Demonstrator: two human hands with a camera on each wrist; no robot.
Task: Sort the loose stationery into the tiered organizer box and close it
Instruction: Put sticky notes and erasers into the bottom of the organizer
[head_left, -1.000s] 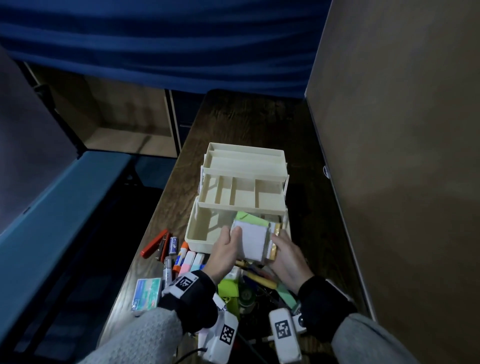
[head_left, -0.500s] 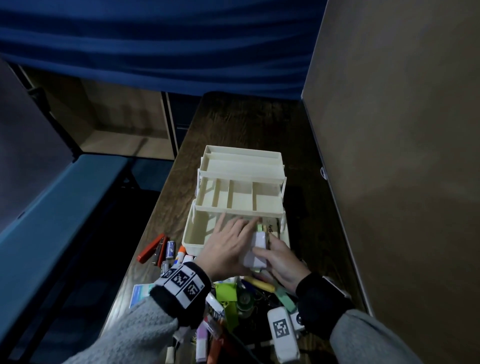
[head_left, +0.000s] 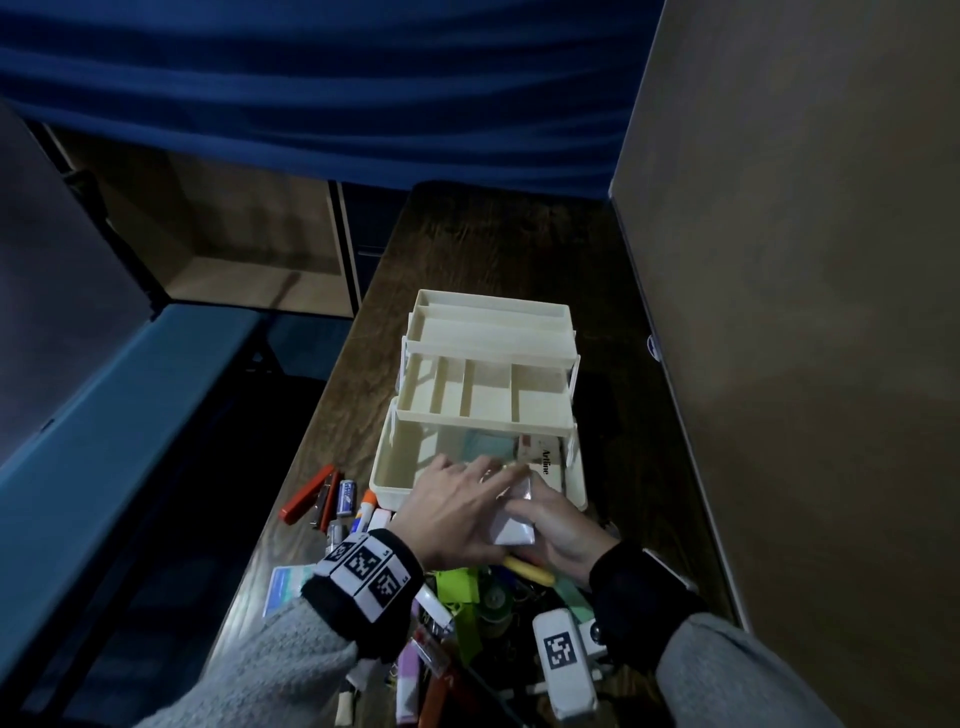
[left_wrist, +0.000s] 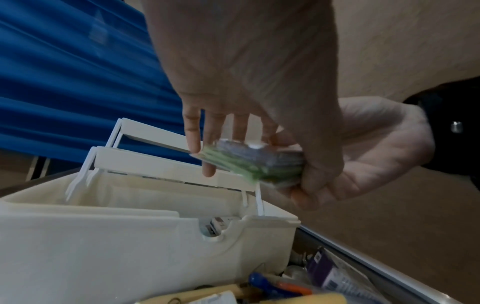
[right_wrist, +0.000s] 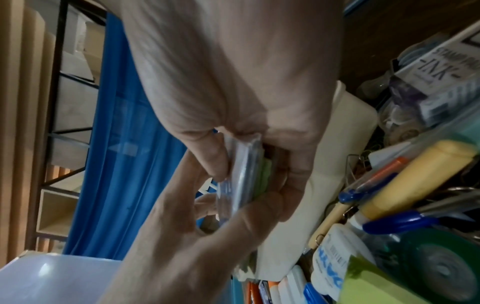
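Two hands on one wrapped pad stack at organizer's near rim

Both hands clamp a plastic-wrapped stack of note pads (head_left: 511, 519), white top, green layer visible at edge (left_wrist: 249, 164). Right hand (head_left: 563, 530) underneath, fingers curled round stack's right side and bottom. Left hand (head_left: 457, 514) across top, thumb hooked under near edge, remaining fingers (left_wrist: 193, 131) straight and fanned past stack's far edge. Stack tilted, hovering over near-right corner of tiered organizer box (head_left: 387, 467), just above front rim.

Organizer open, three cream tiers stepped away from person; middle tray (head_left: 488, 395) divided into compartments, bare. Bottom bin: white "Arline" box (head_left: 545, 460) against right wall, greenish pad (head_left: 485, 447) beside it, left half of bin bare. Front wall notch seen in left wrist view (left_wrist: 213, 232).

Loose stationery heaped between organizer and person: red stapler (head_left: 306, 491), battery (head_left: 347, 496), yellow marker (head_left: 527, 569), stamp-ink box (right_wrist: 436, 82), blue-capped pens (right_wrist: 394, 222). Brown panel (head_left: 779, 364) close along table's right edge; wooden table (head_left: 519, 244) bare beyond organizer.
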